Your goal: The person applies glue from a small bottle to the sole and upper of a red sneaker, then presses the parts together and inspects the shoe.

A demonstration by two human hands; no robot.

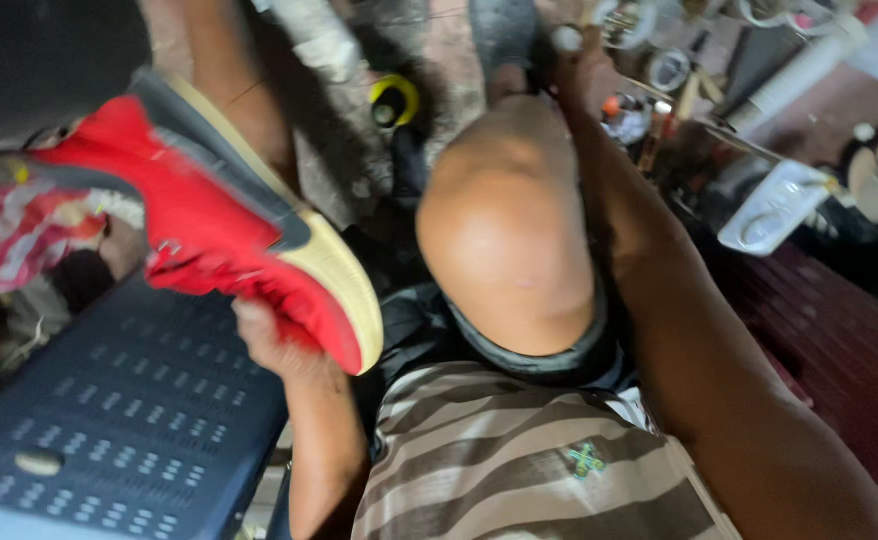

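Observation:
My left hand grips a red shoe from below, near its toe. The shoe has a tan sole and a grey band, and it is held sole up, tilted toward the left. My right arm reaches forward past my raised bare knee. My right hand is far out among cluttered tools at the top, blurred; it seems closed around a light-tipped handle, but what it holds is unclear. I wear a brown and cream striped shirt.
A dark blue perforated plastic stool or crate lies at the lower left. A yellow-ringed round object sits on the ground ahead. A white container and assorted tools lie at the upper right. Red patterned cloth is at the left.

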